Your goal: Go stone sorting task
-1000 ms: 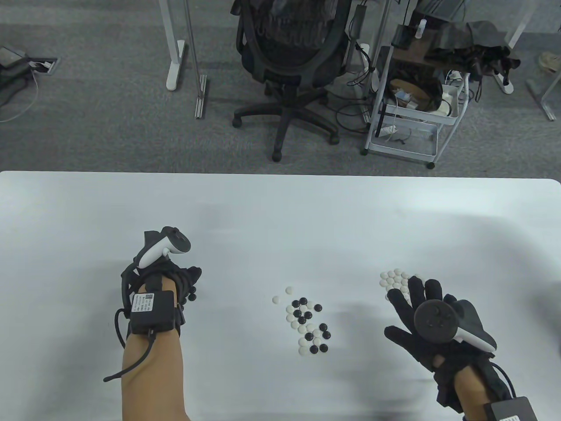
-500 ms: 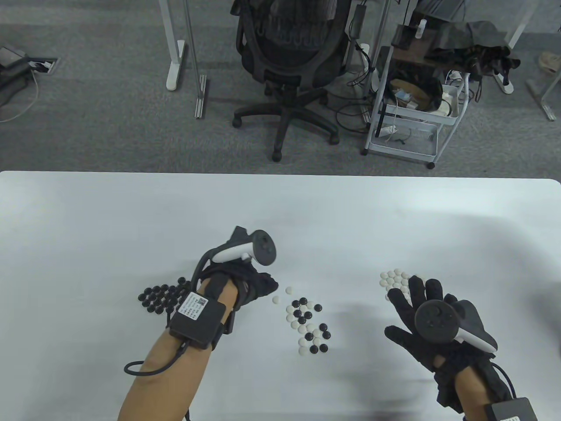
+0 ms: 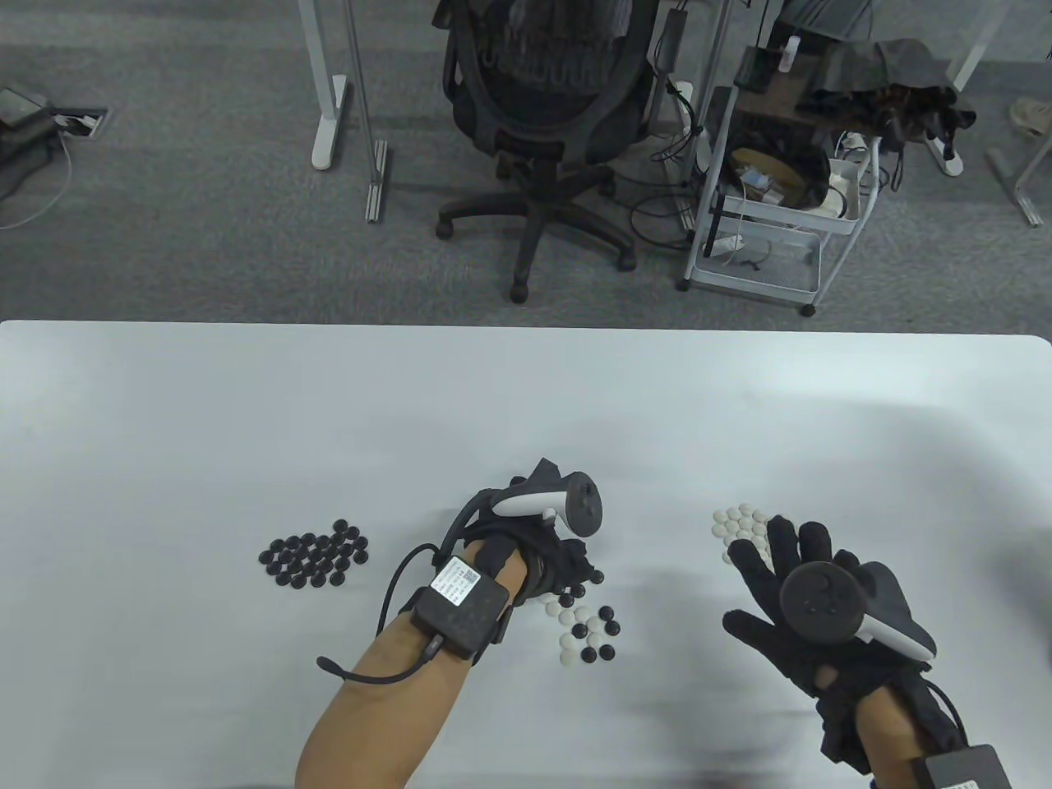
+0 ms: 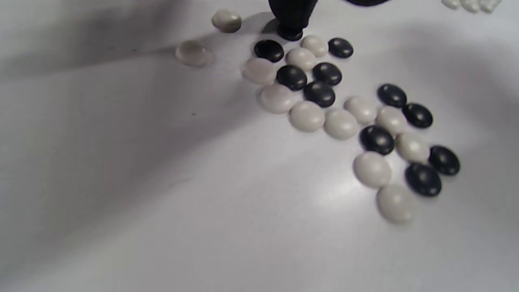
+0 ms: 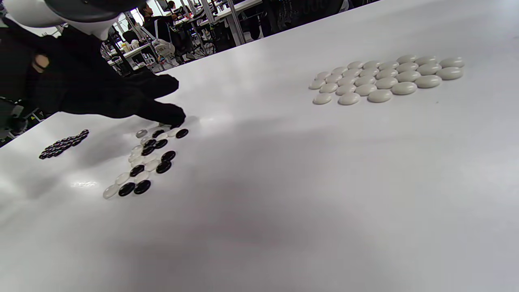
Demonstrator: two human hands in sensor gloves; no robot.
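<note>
**3 groups of Go stones on a white table, left hand down in the middle one**

3 clusters of stones lie on the white table point(image 3: 164, 427), which fills the lower part of the table view.

Behind it, on grey carpet, stand a black office chair point(image 3: 546, 90) and, to its right, a white cart point(image 3: 777, 205) loaded with cables and boxes.

The right hand point(image 3: 801, 604) is held flat with its fingers spread and straight, gripping nothing; its fingertips overlap the near edge of the white pile in the table view, and whether they touch those stones cannot be told.

The left hand point(image 3: 555, 555) reaches in over the mixed pile point(image 3: 588, 629) at the table's centre. In the left wrist view 1 gloved fingertip point(image 4: 292, 16) comes straight down onto a black stone point(image 4: 290, 33) at the far edge of that pile. The other fingers are hidden, so how far this hand is closed, and whether it pinches the stone, cannot be told.

The sorted black pile point(image 3: 316, 556) sits well to the left of the mixed pile, packed tightly.

The sorted white pile point(image 5: 385, 79) lies well to the right, in neat touching rows.

2 stray white stones point(image 4: 209, 36) rest just beside the mixed pile, apart from each other.
</note>
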